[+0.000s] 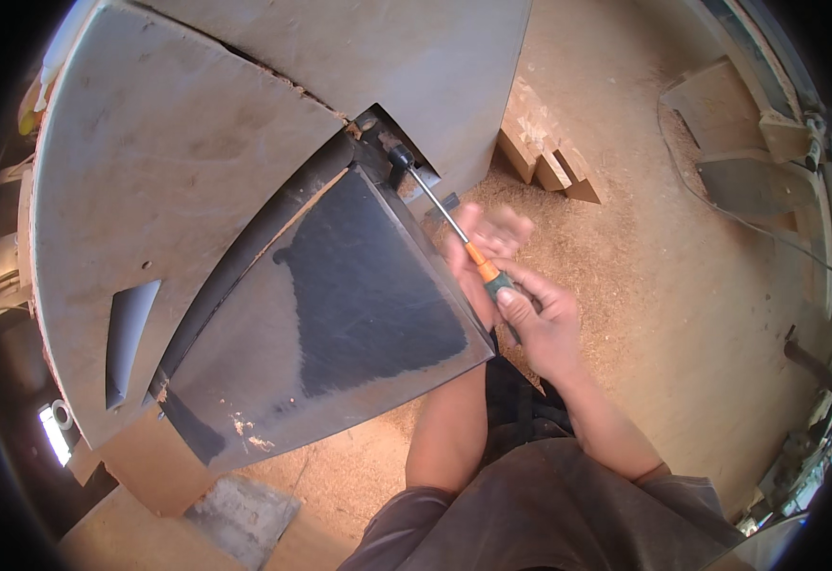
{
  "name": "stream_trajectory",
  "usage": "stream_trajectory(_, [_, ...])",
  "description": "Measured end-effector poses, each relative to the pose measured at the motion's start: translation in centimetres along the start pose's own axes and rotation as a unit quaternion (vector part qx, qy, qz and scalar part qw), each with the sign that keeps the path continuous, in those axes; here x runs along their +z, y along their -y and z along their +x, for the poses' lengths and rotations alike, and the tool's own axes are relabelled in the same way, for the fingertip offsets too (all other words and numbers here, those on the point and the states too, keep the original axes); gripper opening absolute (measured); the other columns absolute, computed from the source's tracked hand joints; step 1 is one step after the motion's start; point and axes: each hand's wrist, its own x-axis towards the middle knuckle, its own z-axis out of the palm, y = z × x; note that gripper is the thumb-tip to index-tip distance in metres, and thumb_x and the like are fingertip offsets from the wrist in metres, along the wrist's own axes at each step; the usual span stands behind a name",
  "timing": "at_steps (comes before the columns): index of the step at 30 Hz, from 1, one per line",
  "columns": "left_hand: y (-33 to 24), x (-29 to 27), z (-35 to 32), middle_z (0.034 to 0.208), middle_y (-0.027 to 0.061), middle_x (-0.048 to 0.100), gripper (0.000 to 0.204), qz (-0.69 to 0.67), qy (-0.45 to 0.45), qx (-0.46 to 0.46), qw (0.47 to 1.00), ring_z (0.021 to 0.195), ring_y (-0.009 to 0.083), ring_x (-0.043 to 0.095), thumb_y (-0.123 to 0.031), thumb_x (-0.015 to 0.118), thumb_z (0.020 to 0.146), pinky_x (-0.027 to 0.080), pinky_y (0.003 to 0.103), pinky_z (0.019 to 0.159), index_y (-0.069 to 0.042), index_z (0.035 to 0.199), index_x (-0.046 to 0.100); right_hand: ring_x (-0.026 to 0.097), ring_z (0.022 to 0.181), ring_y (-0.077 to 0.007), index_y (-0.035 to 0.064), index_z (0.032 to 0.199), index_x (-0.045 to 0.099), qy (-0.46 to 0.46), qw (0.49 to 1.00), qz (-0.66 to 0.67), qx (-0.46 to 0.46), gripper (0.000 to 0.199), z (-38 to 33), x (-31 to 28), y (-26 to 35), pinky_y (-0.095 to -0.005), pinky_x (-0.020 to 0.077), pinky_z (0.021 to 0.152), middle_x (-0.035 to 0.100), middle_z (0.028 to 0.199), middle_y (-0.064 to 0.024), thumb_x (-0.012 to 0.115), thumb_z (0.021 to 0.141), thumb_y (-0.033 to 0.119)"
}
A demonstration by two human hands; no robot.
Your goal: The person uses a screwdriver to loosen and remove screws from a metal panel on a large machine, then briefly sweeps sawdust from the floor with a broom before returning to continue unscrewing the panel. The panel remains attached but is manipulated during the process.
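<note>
My right hand (544, 319) is closed round the orange and dark green handle of a screwdriver (485, 263), thumb along the grip. Its long metal shaft slants up and left to a round black piece (401, 156) at a rectangular cutout in the machine table. Whether the tip sits in that piece or only touches it, I cannot tell. Just behind the handle, my left hand (489, 235) is blurred, its fingers apart with nothing seen in them. The left forearm passes beside the corner of a dark, wedge-shaped metal plate (378, 285).
A large grey metal tabletop (178, 133) with a curved edge fills the upper left. Wooden blocks (549, 162) lie beyond the cutout among wood shavings (597, 247) on the floor. A cable (721, 205) runs along the right, near boards (721, 105).
</note>
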Motion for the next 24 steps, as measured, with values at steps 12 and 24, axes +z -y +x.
stream_trajectory(12, [-0.9, -0.1, -0.9, 0.077, 0.0111, 0.065, 0.029, 0.073, 0.117, 0.007, 0.99, 0.087, 0.0314, 0.066, -0.032, 0.05, 0.11, 0.046, 0.058, 0.105, -0.006, 0.116, 0.061, 0.07, 0.065, -0.0344, -0.002, 0.132, 0.054, 0.011, 0.91, -0.366, -0.196, 0.051, -0.9, -0.9, 0.0, -0.0382, 0.0549, 0.063, 0.069, 0.086, -0.0205, 0.076, 0.088, 0.013])
stream_trajectory(24, [-0.4, 0.1, -1.7, 0.072, 0.0034, 0.058, 0.029, 0.052, 0.096, 0.002, 0.994, 0.077, 0.0247, 0.065, -0.034, 0.044, 0.112, 0.052, 0.052, 0.095, -0.011, 0.119, 0.061, 0.063, 0.054, -0.0333, -0.0062, 0.108, 0.058, 0.017, 0.973, -0.211, -0.089, 0.03, -0.5, 0.4, -1.5, -0.0416, 0.0523, 0.059, 0.066, 0.078, -0.0178, 0.073, 0.085, 0.007])
